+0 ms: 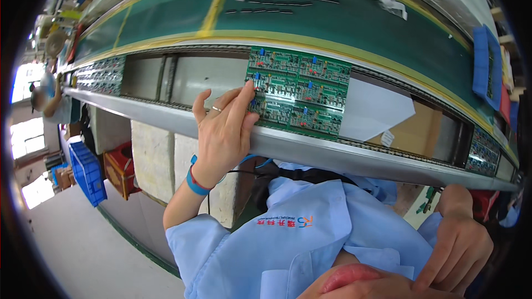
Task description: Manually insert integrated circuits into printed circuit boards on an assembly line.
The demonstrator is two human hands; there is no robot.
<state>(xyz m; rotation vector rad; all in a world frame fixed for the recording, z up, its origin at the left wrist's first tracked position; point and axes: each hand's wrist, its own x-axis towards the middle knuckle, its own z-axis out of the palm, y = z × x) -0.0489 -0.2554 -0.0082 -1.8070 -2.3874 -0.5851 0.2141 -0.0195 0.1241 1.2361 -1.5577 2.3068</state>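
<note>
Green circuit board [298, 91] dotted with blue and red parts, dark green belt [354, 22] edged yellow, light blue coat [293, 243], blue wristband [195, 184]

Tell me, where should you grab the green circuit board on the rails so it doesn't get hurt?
Probably by the bare edges of the green circuit board, coming from the near left side, where the left hand already touches it. It lies flat across the metal rails, and its top is crowded with small parts, so fingers should stay off the face.

Green circuit board [299, 91] on the conveyor rail [343, 158], left hand [221, 133] fingertips touching the board's left edge, right hand [460, 243] curled well below the rail, green belt [332, 22] beyond the board
</note>
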